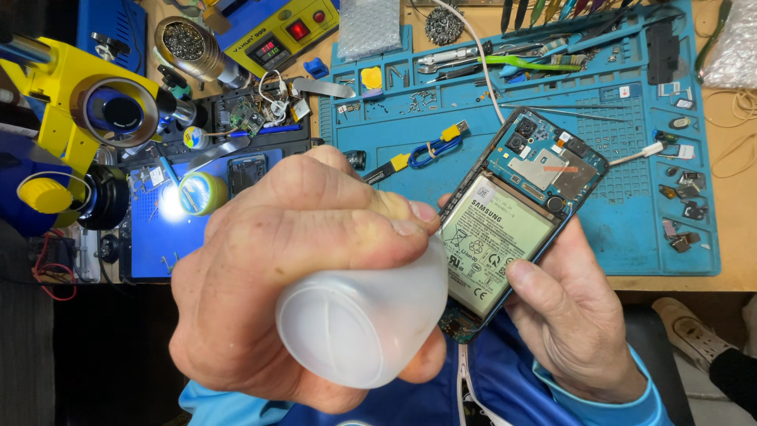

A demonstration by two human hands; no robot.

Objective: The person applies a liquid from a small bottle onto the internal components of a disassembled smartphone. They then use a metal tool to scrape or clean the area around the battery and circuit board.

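A translucent squeeze bottle (363, 323) is gripped tight in the left hand (292, 276), tip at the battery (489, 244) edge — the opened phone (520, 213) is clasped by the right hand (576, 315); loosening seems underway, gentle prying likely needed.

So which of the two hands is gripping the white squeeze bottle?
The left hand grips the translucent white bottle; the right hand instead holds the opened phone.
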